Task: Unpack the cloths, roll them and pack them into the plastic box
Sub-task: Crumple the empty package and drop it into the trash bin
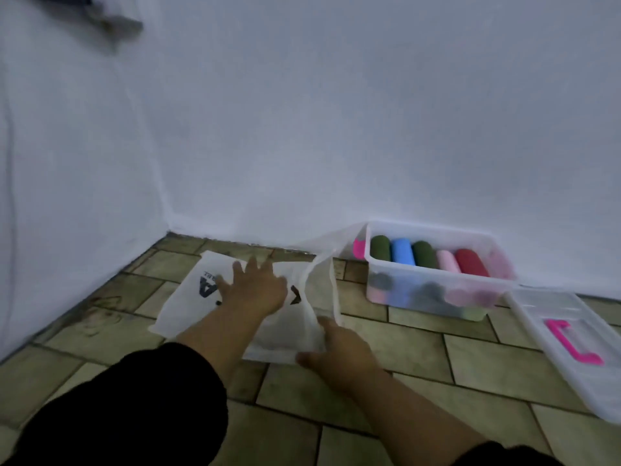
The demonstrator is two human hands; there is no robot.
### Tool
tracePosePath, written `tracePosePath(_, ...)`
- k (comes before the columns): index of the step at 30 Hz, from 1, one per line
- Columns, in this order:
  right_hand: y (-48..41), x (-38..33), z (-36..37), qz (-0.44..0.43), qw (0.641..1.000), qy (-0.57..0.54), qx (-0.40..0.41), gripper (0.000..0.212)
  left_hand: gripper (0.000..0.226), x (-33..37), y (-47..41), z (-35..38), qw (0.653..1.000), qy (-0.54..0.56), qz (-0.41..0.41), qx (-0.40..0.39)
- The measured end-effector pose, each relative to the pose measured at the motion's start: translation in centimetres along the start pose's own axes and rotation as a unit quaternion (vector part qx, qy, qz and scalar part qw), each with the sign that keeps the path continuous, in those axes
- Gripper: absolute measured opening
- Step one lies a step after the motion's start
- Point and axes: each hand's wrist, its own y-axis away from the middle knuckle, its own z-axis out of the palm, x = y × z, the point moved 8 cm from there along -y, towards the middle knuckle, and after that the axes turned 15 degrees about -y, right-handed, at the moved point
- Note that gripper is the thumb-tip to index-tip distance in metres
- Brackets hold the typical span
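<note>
A white bag (188, 297) with black lettering lies flat on the tiled floor near the wall corner. My left hand (255, 287) presses on it with fingers spread. My right hand (336, 348) grips the bag's near right edge, where a translucent flap (322, 280) stands up. To the right, against the wall, stands the clear plastic box (433, 290). It holds several rolled cloths: green (380, 247), blue (403, 251), green, pink (447, 260) and red (470, 262), with more below.
The box's clear lid (551, 317) with a pink handle (571, 344) lies on the floor at the right. White walls meet in a corner behind the bag. A dark blurred object (111, 23) hangs at the top left. Olive floor tiles (420, 351) spread in front.
</note>
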Motion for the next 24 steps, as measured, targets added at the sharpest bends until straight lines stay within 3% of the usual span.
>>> tracePosePath(2, 1.9, 1.0, -1.2, 0.014, 0.996, 0.007, 0.084, 0.023, 0.068, 0.4, 2.3, 3.8, 0.998, -0.031, 0.005, -0.050)
tracePosePath(5, 6.0, 4.2, -4.3, 0.048, 0.971, -0.103, 0.209, 0.019, 0.083, 4.4, 6.8, 8.6, 0.992, -0.062, 0.080, -0.078)
tracePosePath(7, 9.5, 7.1, -7.5, 0.075, 0.926, -0.166, 0.331, 0.024, 0.091, 7.4, 9.5, 10.8, 0.987, -0.076, 0.124, -0.073)
tracePosePath(8, 11.2, 8.4, -8.8, 0.093, 0.901, -0.203, 0.373, 0.037, 0.093, 8.7, 10.5, 11.5, 0.985, -0.079, 0.141, -0.067)
tracePosePath(11, 13.1, 11.1, -9.3, 0.203, 0.861, -0.326, 0.332, 0.101, 0.095, 11.8, 12.8, 12.3, 0.980, -0.073, 0.180, -0.049)
tracePosePath(13, 12.8, 10.0, -8.5, 0.223, 0.869, -0.363, 0.254, 0.116, 0.095, 12.8, 13.7, 12.2, 0.979, -0.078, 0.186, -0.034)
tracePosePath(15, 12.1, 8.3, -8.1, 0.197, 0.889, -0.356, 0.210, 0.106, 0.093, 13.1, 14.3, 12.0, 0.978, -0.083, 0.190, -0.037)
tracePosePath(19, 12.0, 8.0, -9.9, 0.196, 0.914, -0.257, 0.246, 0.057, 0.089, 11.6, 14.9, 9.7, 0.972, -0.086, 0.217, -0.023)
tracePosePath(22, 12.7, 9.9, -10.8, 0.229, 0.919, -0.216, 0.236, 0.043, 0.095, 6.2, 13.4, 5.8, 0.989, -0.066, 0.114, 0.064)
tracePosePath(24, 13.0, 10.3, -11.8, 0.231, 0.927, -0.158, 0.248, 0.048, 0.104, 1.8, 12.0, 5.3, 0.999, 0.014, 0.035, 0.011)
